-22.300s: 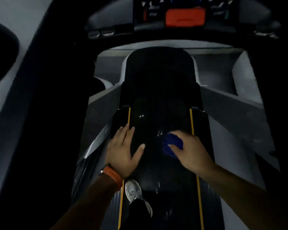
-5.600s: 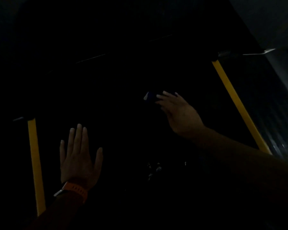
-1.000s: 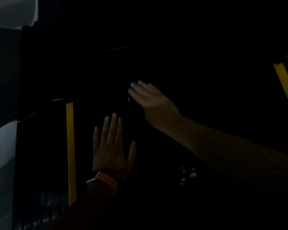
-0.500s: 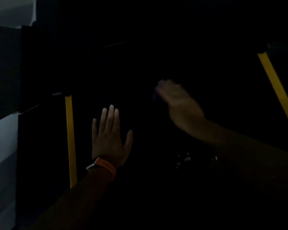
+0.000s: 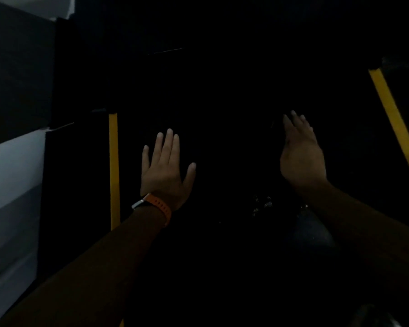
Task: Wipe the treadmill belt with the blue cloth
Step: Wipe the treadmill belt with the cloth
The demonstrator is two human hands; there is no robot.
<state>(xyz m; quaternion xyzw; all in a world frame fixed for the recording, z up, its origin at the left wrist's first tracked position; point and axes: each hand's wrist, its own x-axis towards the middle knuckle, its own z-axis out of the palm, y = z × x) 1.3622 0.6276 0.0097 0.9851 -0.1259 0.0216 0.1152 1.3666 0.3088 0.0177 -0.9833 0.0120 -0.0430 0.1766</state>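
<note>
The treadmill belt is black and very dark, running between two yellow side stripes. My left hand, with an orange watch strap on its wrist, lies flat on the belt near the left stripe, fingers straight and spread. My right hand is on the right half of the belt, its fingers straight and pointing forward. The blue cloth cannot be made out; only a faint dark edge shows by the right fingertips, so it seems hidden under that hand.
The left yellow stripe and the right yellow stripe border the belt. A grey-and-white side panel runs along the far left. A few pale specks lie on the belt between my forearms.
My right hand has swept from beside the left hand's fingertips across to the right half of the belt. The left hand has stayed flat in place.
</note>
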